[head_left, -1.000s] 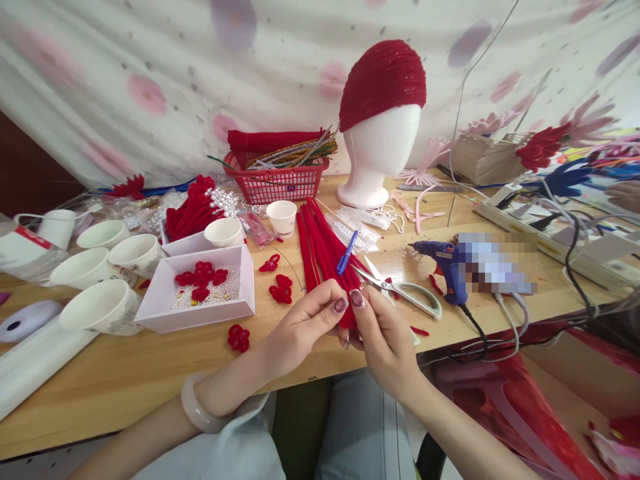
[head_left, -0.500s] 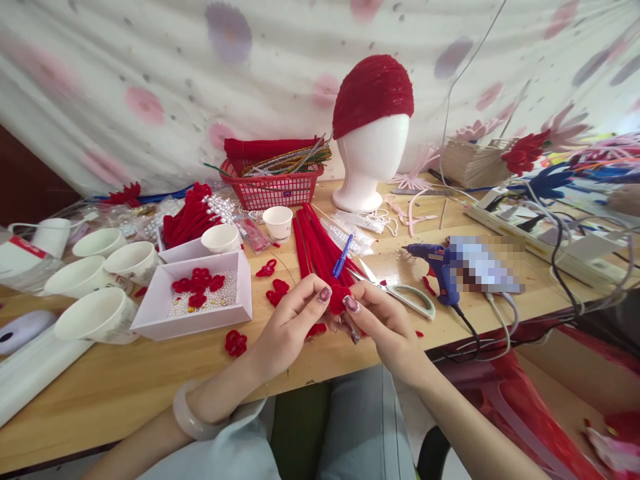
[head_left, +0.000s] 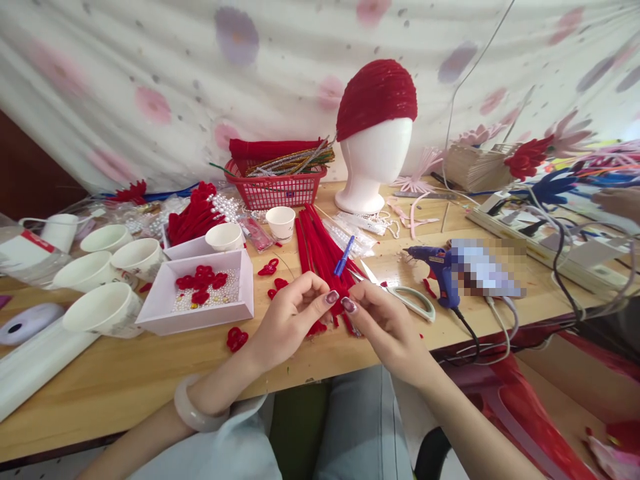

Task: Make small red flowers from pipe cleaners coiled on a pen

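Cluttering wooden table [head_left: 125, 373], floral curtain [head_left: 150, 80] behind

A white cloth [head_left: 150, 73] printed with pink and purple flowers hangs behind a light wooden worktable [head_left: 115, 373], daylight glowing through it; dark red-brown wall [head_left: 30, 173] shows at far left.
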Available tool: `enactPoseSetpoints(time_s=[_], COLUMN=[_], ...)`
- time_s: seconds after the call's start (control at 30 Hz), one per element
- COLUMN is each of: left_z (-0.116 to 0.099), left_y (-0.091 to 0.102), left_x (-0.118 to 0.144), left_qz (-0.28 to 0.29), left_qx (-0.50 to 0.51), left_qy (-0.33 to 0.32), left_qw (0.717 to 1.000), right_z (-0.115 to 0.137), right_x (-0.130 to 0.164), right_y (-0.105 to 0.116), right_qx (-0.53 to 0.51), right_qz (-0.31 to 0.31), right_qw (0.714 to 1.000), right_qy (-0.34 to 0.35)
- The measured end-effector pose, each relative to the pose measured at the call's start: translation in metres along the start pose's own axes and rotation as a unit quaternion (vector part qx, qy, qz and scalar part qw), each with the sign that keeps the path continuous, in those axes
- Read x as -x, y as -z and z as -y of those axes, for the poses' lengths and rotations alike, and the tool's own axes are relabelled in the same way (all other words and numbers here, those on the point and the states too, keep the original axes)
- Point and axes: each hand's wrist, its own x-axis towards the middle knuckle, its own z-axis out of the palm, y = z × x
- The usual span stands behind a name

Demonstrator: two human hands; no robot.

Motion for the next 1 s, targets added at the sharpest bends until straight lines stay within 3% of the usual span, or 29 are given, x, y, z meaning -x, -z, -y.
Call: enactPoseSetpoints(time_s=[0.13, 0.27, 0.43, 0.53, 0.77, 1.0], left_z=[0.004, 0.006, 0.010, 0.013, 0.015, 0.012], left_y=[0.005, 0.011, 0.007, 0.002, 0.001, 0.003], left_x=[-0.002, -0.006, -0.005, -0.005, -0.004, -0.006], left_qz=[0.043, 0.000, -0.023, 0.005, 0.051, 0.021], left_qx=[0.047, 0.118, 0.148, 0.216, 0.320, 0.295], left_qy=[0.041, 0.025, 0.019, 0.049, 0.083, 0.104], left_qw=[0.997, 0.993, 0.988, 0.975, 0.943, 0.950], right_z=[0.004, 0.002, -0.004, -0.002, 0.004, 0.005], right_x=[0.000, 0.003, 0.005, 0.002, 0.002, 0.001], right_y=[0.007, 0.008, 0.002, -0.002, -0.008, -0.011], right_qx=[0.005, 0.001, -0.086, -0.118, -0.164, -0.193], right_qz=[0.068, 0.105, 0.030, -0.003, -0.004, -0.018], right_qw=[0.998, 0.995, 0.995, 0.992, 0.985, 0.978], right_qy=[0.005, 0.001, -0.049, -0.046, -0.061, -0.073])
